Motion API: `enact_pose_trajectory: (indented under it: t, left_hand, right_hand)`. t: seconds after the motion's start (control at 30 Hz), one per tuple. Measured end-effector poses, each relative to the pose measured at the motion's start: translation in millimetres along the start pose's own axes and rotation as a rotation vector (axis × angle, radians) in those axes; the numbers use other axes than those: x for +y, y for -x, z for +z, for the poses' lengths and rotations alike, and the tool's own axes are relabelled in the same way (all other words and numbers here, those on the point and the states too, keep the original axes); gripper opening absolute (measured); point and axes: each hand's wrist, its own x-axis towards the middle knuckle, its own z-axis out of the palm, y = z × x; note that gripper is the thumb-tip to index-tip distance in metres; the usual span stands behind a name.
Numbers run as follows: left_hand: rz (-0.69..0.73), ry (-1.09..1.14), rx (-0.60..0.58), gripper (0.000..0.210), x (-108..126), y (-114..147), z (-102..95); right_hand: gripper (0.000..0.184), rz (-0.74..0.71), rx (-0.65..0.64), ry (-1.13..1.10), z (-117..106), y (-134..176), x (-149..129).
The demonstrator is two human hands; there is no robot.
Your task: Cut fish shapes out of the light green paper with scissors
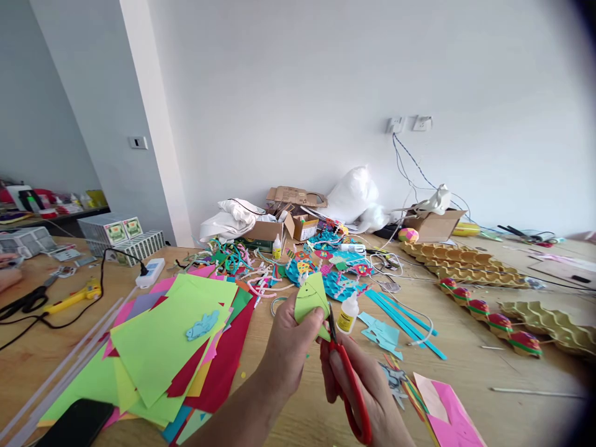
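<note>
Pinched in my left hand [291, 347] is a piece of light green paper [311, 293] with a drawn outline and a dot on it. My right hand [367, 385] grips red-handled scissors [351, 388]. Their dark blades stand at the right edge of the green paper, close to my left thumb. A small glue bottle [347, 313] with a yellow label stands just behind the scissors. Left of my hands, a blue paper fish [202, 326] lies on a stack of coloured paper [158, 335].
A yellow glue gun [74, 297], black scissors [28, 300] and a dark phone [77, 423] lie at the left. Blue paper strips [400, 316] and pink paper [449, 413] are at the right, near egg cartons [465, 267]. Another person's hand [9, 271] shows at the far left.
</note>
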Motion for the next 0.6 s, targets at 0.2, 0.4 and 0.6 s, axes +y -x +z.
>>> enact_pose_trajectory:
  t: [0.2, 0.4, 0.6]
  left_hand:
    - [0.001, -0.006, -0.002, 0.005, 1.4, 1.4, 1.2]
    - [0.026, -0.057, -0.014, 0.006, 0.3, 3.0, 1.9]
    - [0.016, -0.046, -0.004, 0.003, -1.5, 2.3, 1.5]
  right_hand:
    - [0.037, 0.04, 0.0, -0.041, 2.9, 1.7, -3.4]
    - [0.037, 0.041, 0.004, -0.053, 3.1, 3.0, -1.2]
    - [0.037, 0.038, 0.0, -0.034, 3.4, 2.6, 1.6]
